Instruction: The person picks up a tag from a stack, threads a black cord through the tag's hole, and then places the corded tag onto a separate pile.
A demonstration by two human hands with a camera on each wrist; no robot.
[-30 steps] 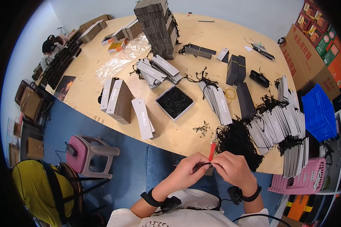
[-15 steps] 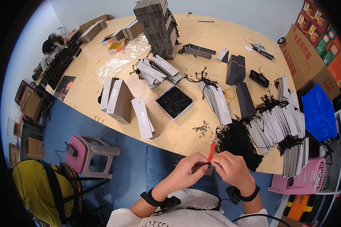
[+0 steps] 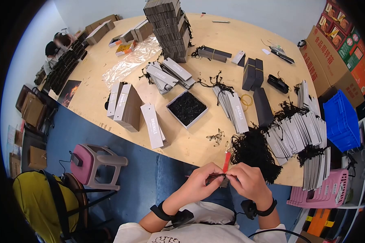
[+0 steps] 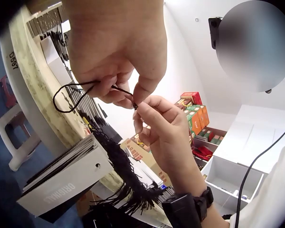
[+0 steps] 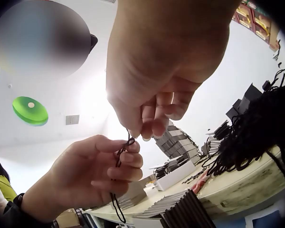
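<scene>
Both hands meet at the table's near edge over a thin black cord (image 5: 116, 209). My left hand (image 3: 202, 180) pinches it between thumb and fingers. A loop of the cord (image 4: 61, 110) hangs out past those fingers in the left wrist view. My right hand (image 3: 247, 180) pinches the cord at a small knot or crossing (image 5: 130, 141), its fingertips right beside the left thumb. Below the hands is a stack of grey cardboard tags (image 4: 66, 183) printed ORIGINALS, each with a punched hole. A heap of black cords (image 3: 253, 154) lies just beyond the right hand.
A red-handled tool (image 3: 227, 161) lies at the table edge. Behind it are small metal rings or clips (image 3: 217, 138) and a white box (image 3: 170, 109) of black pieces. Corded tags (image 3: 298, 131) fan out at right; a tall tag stack (image 3: 168, 32) stands at the back.
Both hands stay in place, with only slight finger movement at the cord. A person at the far left has shifted posture.
</scene>
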